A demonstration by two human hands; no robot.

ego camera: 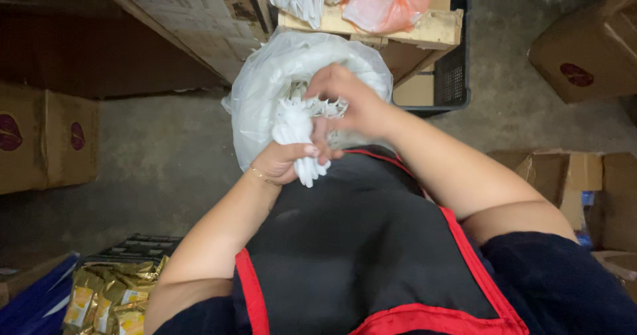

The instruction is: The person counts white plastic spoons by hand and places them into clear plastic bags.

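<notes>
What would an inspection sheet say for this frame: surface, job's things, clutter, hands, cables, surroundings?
Surface: grey concrete floor, no table in view.
Job's things: bundle of white plastic cutlery; large clear plastic bag of the same behind it.
Clutter: gold snack packets in a crate, lower left.
Hands: left hand grips the bundle; right hand pinches its top.
Cables: nothing seen.
Surroundings: cardboard boxes on both sides; black crate; orange bag.
</notes>
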